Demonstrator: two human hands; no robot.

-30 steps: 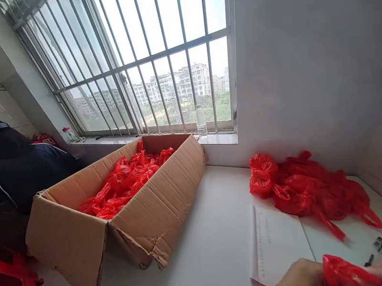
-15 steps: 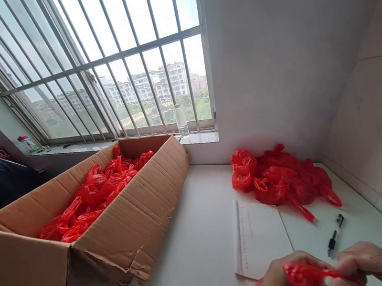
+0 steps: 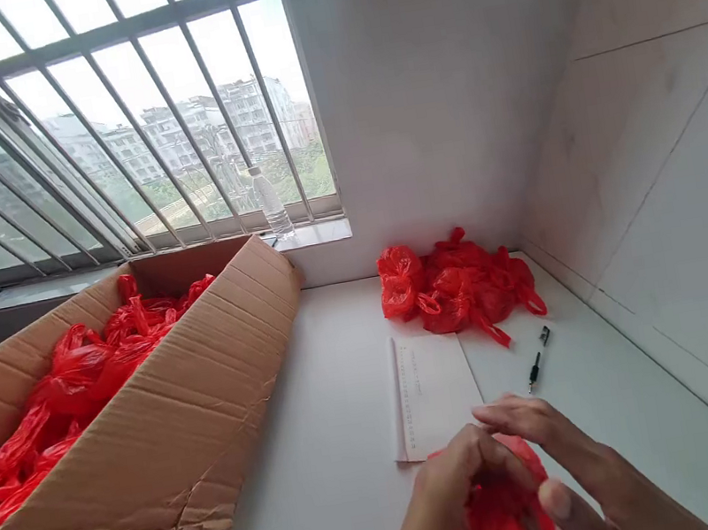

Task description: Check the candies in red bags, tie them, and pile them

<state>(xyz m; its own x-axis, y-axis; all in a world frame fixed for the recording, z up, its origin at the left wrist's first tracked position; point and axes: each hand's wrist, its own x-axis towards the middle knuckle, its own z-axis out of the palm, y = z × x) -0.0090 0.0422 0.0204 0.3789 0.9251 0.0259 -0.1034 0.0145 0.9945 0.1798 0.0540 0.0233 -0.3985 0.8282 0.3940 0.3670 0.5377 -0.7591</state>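
My left hand [image 3: 454, 495] is wrapped round a red plastic bag [image 3: 505, 514] at the lower right of the head view. The bag looks bunched up and partly hidden by the fingers. My right hand [image 3: 558, 452] stands at the bag's right side, thumb and fingers spread apart, not closed on it. Just beyond the hands lies an open notebook [image 3: 438, 395] with writing down its left side. A black pen [image 3: 533, 373] and its separate cap [image 3: 544, 335] rest to the right of the notebook.
Several red plastic bags [image 3: 457, 284] lie heaped against the wall behind the notebook. A long cardboard box [image 3: 213, 395] filled with red bags occupies the left. A clear plastic bottle [image 3: 272, 206] stands on the sill of the barred window. Tiled wall [image 3: 680, 249] borders the table's right side.
The view has swung to the right. My right hand has let go of the stretched end of the bag and its fingers have opened. The left hand still holds the bag.
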